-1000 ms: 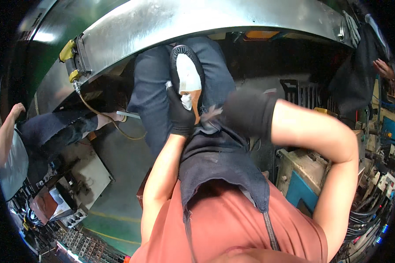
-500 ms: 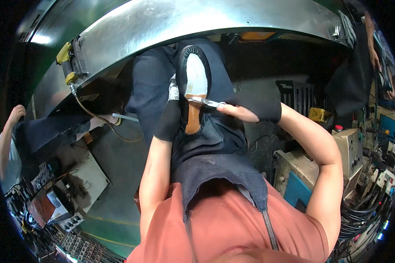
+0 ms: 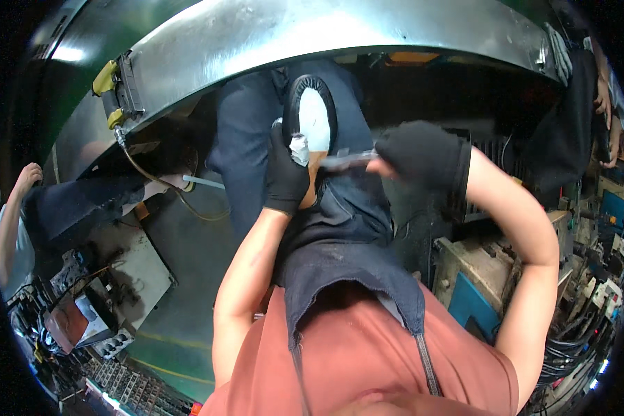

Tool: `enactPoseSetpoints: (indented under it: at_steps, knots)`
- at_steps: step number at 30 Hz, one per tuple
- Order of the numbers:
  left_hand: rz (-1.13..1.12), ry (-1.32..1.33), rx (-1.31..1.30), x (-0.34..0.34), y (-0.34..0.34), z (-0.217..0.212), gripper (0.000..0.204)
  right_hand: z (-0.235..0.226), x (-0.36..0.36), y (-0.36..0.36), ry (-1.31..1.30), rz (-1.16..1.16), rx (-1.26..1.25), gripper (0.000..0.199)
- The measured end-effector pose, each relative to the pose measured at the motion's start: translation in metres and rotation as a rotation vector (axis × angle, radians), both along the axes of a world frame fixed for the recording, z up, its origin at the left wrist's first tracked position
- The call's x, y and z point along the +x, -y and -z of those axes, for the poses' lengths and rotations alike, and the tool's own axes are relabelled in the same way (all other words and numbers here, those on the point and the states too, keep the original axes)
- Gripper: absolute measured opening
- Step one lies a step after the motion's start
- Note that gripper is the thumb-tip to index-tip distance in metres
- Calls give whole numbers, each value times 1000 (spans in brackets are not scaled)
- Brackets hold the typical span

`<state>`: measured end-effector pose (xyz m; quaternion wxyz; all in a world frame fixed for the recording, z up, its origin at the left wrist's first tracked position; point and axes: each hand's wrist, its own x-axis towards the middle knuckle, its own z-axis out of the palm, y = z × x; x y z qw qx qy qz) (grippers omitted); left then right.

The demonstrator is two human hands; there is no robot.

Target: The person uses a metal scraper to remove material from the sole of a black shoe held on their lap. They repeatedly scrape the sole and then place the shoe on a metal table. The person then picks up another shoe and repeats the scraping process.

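Observation:
A black shoe upper on its last (image 3: 313,114), sole side up, lies across my lap. Its bottom is white toward the gathered toe and brown toward the heel. My left hand (image 3: 288,170), in a black fingerless glove with white wrapping on the thumb, is closed round the shoe's left side, with the thumb over the bottom. Just right of the shoe, my gloved right hand (image 3: 419,156) grips silver pliers (image 3: 347,161), smeared by motion. Their tip points at the brown part; whether it touches is unclear.
A metal workbench (image 3: 270,41) curves across in front of me. On its left edge sits a yellow-and-black air tool (image 3: 114,93) with a hose (image 3: 152,179). Machinery (image 3: 475,274) stands to my right. Other people's hands (image 3: 28,177) show at both sides.
My right hand has drawn the pliers rightward, off the middle of the shoe bottom. My left hand has shifted up and right, its thumb now lying over the shoe bottom.

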<state>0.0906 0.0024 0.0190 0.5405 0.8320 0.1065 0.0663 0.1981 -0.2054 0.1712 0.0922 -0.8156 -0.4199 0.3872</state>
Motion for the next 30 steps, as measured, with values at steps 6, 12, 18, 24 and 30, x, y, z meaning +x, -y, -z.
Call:
enactPoseSetpoints:
  at_steps: [6,12,18,24,30]
  knots:
    - [201,-178,-452,-9,-38,6,28,3,-76,-57,-62,-355,675,32]
    - [196,-47,-47,-17,-55,41,25,16,-76,-46,209,-420,419,27]
    - [168,-112,-209,-5,-44,13,31,50,-49,-11,369,-192,328,34]
    - [-34,-220,-724,0,-6,6,45,77,-57,30,-13,85,304,30]
    - [1,-92,-60,4,0,14,34,1,-55,26,79,-45,199,28]
